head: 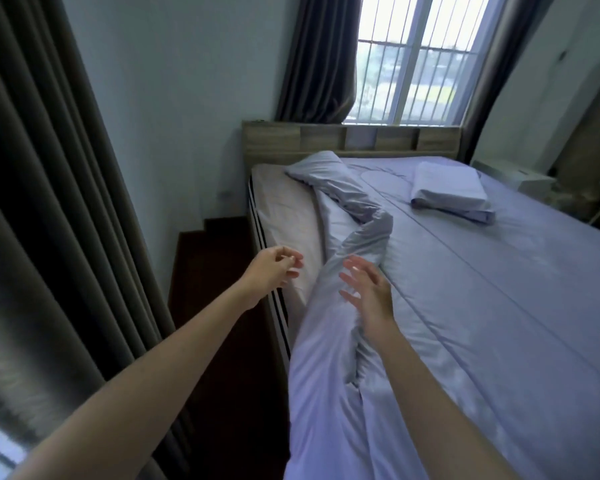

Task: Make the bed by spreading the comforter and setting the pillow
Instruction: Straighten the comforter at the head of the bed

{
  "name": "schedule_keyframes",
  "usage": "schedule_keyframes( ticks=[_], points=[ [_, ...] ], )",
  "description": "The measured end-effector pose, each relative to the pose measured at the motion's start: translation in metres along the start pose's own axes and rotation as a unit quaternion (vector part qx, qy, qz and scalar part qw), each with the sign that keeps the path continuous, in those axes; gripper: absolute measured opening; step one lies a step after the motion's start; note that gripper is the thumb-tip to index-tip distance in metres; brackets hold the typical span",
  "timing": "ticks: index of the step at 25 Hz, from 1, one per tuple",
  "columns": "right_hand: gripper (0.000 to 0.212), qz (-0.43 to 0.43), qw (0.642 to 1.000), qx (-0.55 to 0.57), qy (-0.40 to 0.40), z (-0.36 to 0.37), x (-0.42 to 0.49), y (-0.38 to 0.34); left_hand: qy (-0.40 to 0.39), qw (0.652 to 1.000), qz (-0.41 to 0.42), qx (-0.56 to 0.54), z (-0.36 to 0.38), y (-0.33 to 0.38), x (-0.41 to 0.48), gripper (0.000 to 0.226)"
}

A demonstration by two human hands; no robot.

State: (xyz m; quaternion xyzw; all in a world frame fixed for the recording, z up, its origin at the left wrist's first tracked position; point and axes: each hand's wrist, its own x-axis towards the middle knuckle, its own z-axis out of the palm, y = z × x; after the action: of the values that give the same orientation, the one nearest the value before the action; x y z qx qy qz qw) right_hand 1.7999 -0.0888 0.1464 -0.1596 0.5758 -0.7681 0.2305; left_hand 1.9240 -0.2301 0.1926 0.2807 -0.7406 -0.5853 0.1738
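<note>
A pale lavender comforter (482, 289) covers most of the bed, flat on the right. Its left edge is folded back and bunched into a twisted ridge (326, 341) running from the near corner toward the headboard, leaving a strip of bare mattress (284, 216) uncovered on the left. A white pillow (447, 188) lies on a folded lavender cloth near the head of the bed, right of centre. My left hand (274, 271) hovers over the mattress edge, fingers loosely curled, holding nothing. My right hand (368, 292) hangs just above the bunched ridge with its fingers spread.
A wooden headboard (350, 138) with open cubbies stands under a barred window (413, 57). Dark curtains (49, 202) hang close on my left, with a narrow strip of dark floor (208, 271) between them and the bed. A white bedside unit (520, 176) sits at the far right.
</note>
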Motion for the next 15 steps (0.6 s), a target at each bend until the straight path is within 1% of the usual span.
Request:
schedule_keyframes(
  ticks=[4,7,10,15],
  points=[
    [0.019,-0.028,0.997,0.059,0.043,0.069,0.043,-0.013,-0.016,1.0,0.008,-0.004,-0.076,0.019,0.055,0.02],
    [0.02,-0.031,0.992,0.1,0.065,0.099,0.065,-0.019,-0.022,0.999,0.021,-0.02,-0.108,0.033,0.095,0.023],
    [0.02,-0.044,0.991,0.098,0.08,0.11,0.093,-0.024,-0.04,0.997,0.018,-0.06,-0.112,0.037,0.136,0.024],
    [0.026,-0.07,0.99,0.074,0.096,0.108,0.168,-0.036,-0.105,0.991,0.015,-0.077,-0.097,0.042,0.222,0.022]
  ],
)
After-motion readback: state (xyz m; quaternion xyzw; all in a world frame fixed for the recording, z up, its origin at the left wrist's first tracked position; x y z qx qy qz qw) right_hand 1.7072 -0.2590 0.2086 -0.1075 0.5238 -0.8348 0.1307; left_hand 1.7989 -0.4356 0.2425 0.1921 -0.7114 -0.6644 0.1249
